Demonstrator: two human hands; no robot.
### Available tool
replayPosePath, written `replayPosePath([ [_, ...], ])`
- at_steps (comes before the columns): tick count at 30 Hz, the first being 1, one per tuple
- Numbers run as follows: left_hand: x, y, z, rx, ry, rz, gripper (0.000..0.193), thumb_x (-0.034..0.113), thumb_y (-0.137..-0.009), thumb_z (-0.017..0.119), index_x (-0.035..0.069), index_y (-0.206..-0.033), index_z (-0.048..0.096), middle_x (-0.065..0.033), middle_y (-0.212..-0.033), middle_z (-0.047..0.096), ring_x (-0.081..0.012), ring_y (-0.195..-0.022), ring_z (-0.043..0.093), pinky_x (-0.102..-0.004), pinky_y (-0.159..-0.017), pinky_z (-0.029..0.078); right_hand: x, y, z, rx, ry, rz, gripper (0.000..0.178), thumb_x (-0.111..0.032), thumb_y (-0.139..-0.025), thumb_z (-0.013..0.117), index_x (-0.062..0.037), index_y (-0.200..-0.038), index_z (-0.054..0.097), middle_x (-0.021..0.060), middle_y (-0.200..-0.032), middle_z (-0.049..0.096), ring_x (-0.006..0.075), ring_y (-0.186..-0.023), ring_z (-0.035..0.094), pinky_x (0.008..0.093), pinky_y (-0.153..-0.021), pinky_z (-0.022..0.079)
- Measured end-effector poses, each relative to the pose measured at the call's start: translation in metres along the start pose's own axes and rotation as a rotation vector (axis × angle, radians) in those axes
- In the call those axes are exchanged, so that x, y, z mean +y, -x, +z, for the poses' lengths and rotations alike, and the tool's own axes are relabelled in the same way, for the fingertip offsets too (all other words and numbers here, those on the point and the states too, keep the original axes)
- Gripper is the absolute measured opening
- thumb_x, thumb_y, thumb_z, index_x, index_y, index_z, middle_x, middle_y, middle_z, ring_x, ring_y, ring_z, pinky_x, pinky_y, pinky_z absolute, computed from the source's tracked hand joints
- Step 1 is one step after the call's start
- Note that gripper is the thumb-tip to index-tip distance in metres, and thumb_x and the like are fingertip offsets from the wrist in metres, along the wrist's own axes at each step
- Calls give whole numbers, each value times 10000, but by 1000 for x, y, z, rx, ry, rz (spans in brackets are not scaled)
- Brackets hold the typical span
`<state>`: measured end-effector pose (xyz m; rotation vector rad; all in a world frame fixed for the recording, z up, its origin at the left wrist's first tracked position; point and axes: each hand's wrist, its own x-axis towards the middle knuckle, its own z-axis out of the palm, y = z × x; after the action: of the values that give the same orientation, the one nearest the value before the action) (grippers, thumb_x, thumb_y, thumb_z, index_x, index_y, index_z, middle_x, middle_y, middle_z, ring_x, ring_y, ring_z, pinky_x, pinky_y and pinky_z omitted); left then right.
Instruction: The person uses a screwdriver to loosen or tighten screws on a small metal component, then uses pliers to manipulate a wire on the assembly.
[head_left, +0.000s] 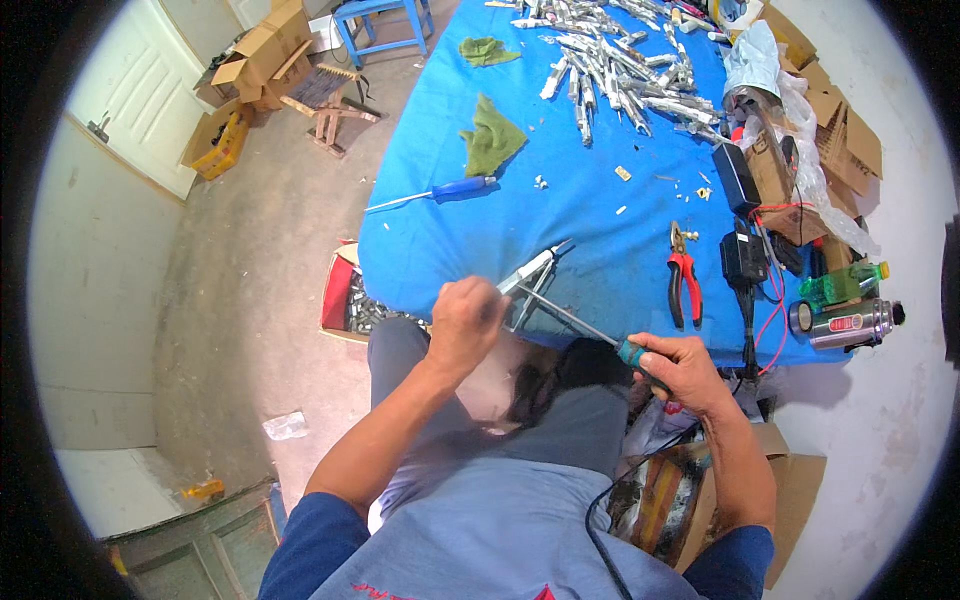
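Note:
My left hand (466,322) is closed, partly blurred, at the near end of a slender white and silver metal piece (530,268), whose dark thin tip points away over the blue cloth. Thin silver arms of it spread toward the table's front edge. In my right hand (684,374) is a screwdriver (572,318) with a teal and black handle. Its steel shaft slants left, and its tip is against or just beside the white piece near my left fingers; exact contact cannot be made out.
Red-handled pliers (684,280), a blue screwdriver (440,191) and a green rag (490,138) lie on the blue cloth (590,230). Several wrapped silver pieces (625,80) are heaped farther back. A steel flask (850,322) and black adapters (742,255) stand right. A box of metal parts (345,300) sits left.

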<state>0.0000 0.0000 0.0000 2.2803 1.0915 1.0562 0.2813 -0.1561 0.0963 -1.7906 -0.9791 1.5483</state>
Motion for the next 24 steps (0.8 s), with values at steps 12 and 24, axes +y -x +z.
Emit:
replayPosePath([
  [12, 2, -3, 0, 11, 1, 20, 155, 136, -813, 753, 56, -806, 620, -80, -788, 622, -285, -725, 591, -378, -695, 423, 19, -3, 1, 26, -213, -66, 346, -178, -951, 630, -19, -1257, 644, 66, -843, 685, 53, -554, 543, 198, -475, 425],
  [24, 4, -2, -1, -2, 15, 19, 164, 148, -810, 760, 65, -800, 620, -80, -769, 626, -283, -739, 608, -381, -713, 430, 75, -5, 32, 6, -550, -70, 359, -191, -968, 589, -10, -1278, 595, 114, -871, 680, 79, -513, 544, 190, -416, 394],
])
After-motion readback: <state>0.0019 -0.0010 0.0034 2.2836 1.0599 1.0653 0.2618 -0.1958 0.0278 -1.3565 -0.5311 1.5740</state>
